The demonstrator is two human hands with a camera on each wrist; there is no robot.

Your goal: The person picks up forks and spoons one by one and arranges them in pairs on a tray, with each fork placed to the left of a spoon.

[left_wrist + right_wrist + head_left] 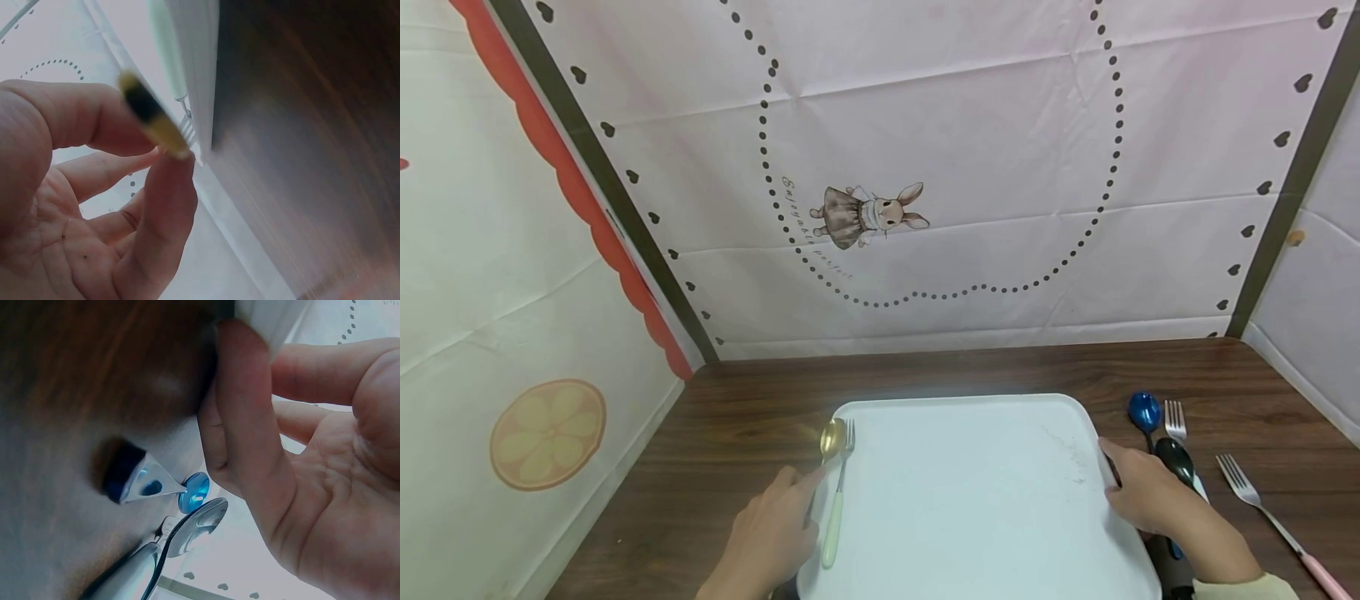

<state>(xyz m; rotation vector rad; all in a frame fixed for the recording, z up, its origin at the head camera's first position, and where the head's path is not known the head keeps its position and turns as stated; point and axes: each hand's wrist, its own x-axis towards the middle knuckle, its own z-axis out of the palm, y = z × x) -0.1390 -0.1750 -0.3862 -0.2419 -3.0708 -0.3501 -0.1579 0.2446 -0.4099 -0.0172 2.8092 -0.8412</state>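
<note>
My left hand (771, 529) pinches a gold spoon (832, 437) by its handle at the left rim of a white tray (970, 500). The blurred handle end (153, 119) of that spoon sticks out between thumb and forefinger in the left wrist view. Right beside the spoon, a fork with a pale green handle (832, 529) lies on the tray's left side. My right hand (1157, 496) is at the tray's right edge, its thumb and fingers pinching the rim (275, 322) in the right wrist view.
Right of the tray lie a blue spoon (1144, 411), a black spoon (1174, 457), a fork (1176, 419) and a pink-handled fork (1234, 479), partly behind my right hand. A brown wood table (760, 417) bears everything. Printed cloth walls (970, 167) enclose the back and sides.
</note>
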